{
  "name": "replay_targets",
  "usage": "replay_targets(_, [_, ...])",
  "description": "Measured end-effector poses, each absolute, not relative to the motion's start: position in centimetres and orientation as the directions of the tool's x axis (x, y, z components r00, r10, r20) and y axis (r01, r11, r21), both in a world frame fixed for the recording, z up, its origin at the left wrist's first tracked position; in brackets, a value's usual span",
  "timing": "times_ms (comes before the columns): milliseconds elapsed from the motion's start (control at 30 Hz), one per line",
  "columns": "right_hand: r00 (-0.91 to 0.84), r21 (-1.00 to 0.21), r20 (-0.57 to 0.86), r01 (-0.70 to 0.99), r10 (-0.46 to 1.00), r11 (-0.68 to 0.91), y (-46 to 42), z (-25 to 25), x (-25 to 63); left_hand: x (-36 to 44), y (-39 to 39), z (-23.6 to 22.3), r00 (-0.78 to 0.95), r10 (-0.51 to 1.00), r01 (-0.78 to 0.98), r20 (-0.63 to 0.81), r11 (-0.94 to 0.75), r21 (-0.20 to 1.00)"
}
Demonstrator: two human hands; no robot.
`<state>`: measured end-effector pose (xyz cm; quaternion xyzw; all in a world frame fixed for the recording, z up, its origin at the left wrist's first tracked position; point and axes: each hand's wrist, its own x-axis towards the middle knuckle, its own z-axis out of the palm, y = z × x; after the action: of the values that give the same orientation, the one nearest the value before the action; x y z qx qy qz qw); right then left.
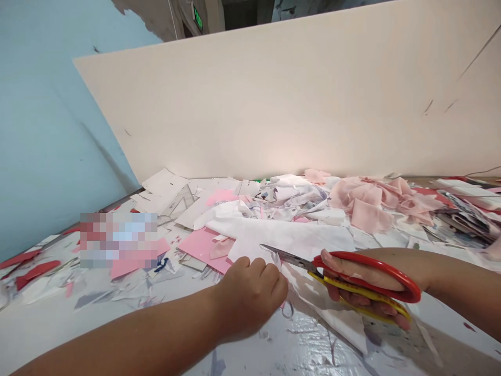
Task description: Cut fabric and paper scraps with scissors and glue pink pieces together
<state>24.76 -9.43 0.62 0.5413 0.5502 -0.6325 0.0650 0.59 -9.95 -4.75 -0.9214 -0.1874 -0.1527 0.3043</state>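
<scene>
My right hand (371, 278) grips a pair of scissors (301, 261) with one red and one yellow handle, its fingers through the loops. The blades point left, lie nearly together and reach just above my left hand (254, 290). That left hand is closed in a fist on a piece of white fabric (289, 235), right beside the blade tips. The fabric spreads behind the fist, and a strip of it hangs down under the scissors toward the table. My left fingertips are hidden beneath the hand.
A pale upright board (274, 104) stands behind the table (289, 350). Pink fabric pieces (376, 201) lie heaped at the back right, beside crumpled patterned white cloth (289, 193). Pink card (201, 245), a clear set square (180, 203) and red scraps (39, 274) lie leftward.
</scene>
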Motion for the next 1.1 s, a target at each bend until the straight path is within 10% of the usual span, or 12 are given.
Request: replay_targets(1100, [-0.380,-0.582,-0.704,0.793,0.600,-0.181,-9.6,1.3,24.4,0.6,-10.1,-4.9,0.880,0.229,0.439,0.417,-0.730,-0.524])
